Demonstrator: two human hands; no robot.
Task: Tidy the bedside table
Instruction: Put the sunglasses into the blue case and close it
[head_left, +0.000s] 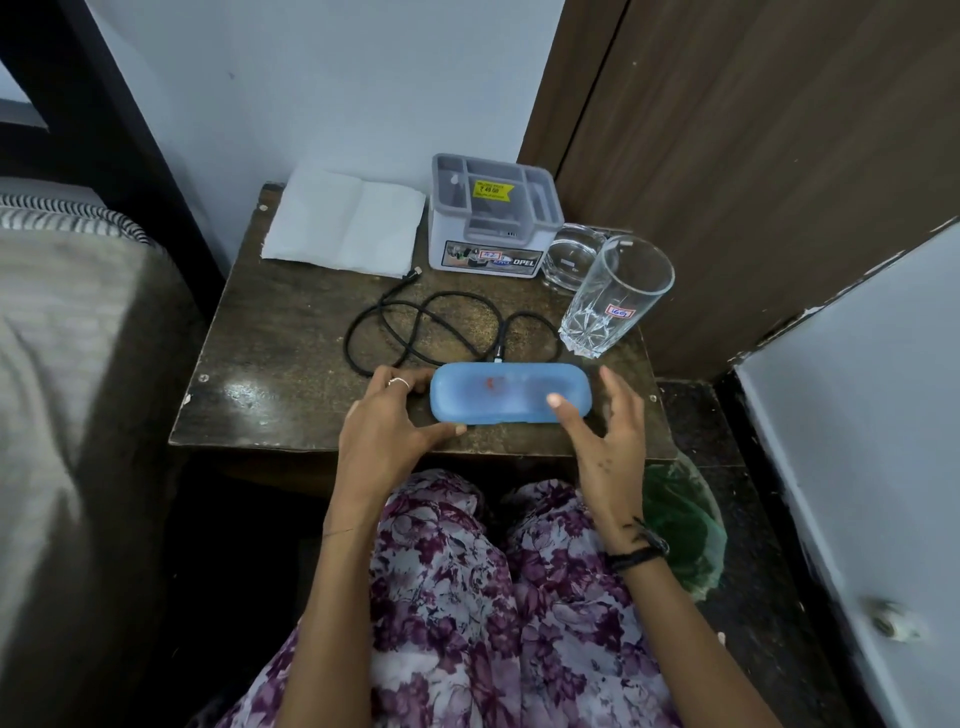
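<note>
A blue oblong plastic case (498, 392) lies closed near the front edge of the dark wooden bedside table (270, 358). My left hand (387, 434) is at the case's left end, fingers spread, thumb along its front edge. My right hand (610, 434) is at the right end, with the thumb tip resting on the lid and the fingers apart beside it. Neither hand clasps the case. Behind the case a black cable (441, 327) lies in loose loops.
At the back stand a folded white napkin (345, 221) and a grey-white compartment organiser box (493, 218). A tall clear glass (615, 296) and a low glass bowl (571, 254) sit at the right. A bed (67, 364) lies left, a wooden door (753, 156) right, a green bag (680, 525) below.
</note>
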